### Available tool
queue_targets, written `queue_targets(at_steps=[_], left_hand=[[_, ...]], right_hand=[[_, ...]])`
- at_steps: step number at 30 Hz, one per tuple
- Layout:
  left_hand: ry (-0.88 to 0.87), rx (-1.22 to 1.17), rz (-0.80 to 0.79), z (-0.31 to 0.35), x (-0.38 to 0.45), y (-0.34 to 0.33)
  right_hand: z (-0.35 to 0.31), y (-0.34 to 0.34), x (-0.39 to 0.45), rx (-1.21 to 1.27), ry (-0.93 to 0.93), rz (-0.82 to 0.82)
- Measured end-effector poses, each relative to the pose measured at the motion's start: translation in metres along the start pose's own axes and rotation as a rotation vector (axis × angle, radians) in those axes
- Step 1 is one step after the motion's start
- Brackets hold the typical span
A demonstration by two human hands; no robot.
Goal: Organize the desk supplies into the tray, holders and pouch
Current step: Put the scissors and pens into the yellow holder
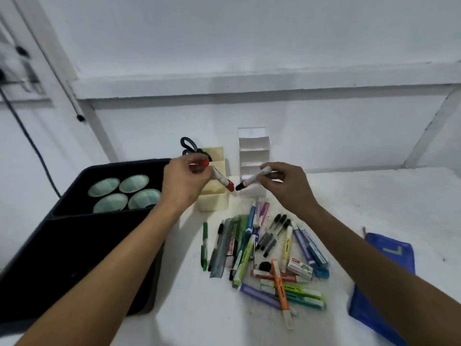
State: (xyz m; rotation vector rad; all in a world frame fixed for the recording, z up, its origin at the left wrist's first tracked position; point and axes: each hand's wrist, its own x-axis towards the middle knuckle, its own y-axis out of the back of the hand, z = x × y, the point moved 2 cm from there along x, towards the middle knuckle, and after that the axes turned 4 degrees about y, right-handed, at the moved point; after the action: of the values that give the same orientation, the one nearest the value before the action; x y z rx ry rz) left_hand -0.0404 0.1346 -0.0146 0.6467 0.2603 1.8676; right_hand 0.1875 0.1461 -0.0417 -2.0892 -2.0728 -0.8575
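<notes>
My left hand [183,182] grips a red-capped marker [219,177], tilted with its red tip down over the cream holder [214,203]. My right hand [287,187] grips a black-tipped white marker [253,180], its black end pointing left and down in front of the white tiered holder [253,148]. Black scissors [189,146] stand in the back of the cream holder. A pile of pens, highlighters, a ruler and erasers [264,250] lies on the white desk below both hands. A blue pouch [389,278] lies at the right.
A black tray [82,236] sits at the left, with four pale green round cups [124,194] in its rear compartment. A small staples box [299,267] and a blue sharpener [322,272] lie in the pile. A dark cable [30,143] hangs at the far left by the wall.
</notes>
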Motion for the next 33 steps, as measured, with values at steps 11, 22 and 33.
queue_targets(at_steps=[11, 22, 33], left_hand=[[-0.169, 0.234, 0.015, 0.011, 0.043, 0.004], [-0.104, 0.369, -0.159, -0.032, 0.057, -0.024], [-0.059, 0.435, -0.224, -0.055, 0.055, -0.027]], right_hand=[[-0.008, -0.074, 0.06, -0.199, 0.207, -0.057], [0.023, -0.109, 0.07, -0.257, 0.11, -0.129], [0.033, -0.11, 0.064, -0.309, 0.105, -0.216]])
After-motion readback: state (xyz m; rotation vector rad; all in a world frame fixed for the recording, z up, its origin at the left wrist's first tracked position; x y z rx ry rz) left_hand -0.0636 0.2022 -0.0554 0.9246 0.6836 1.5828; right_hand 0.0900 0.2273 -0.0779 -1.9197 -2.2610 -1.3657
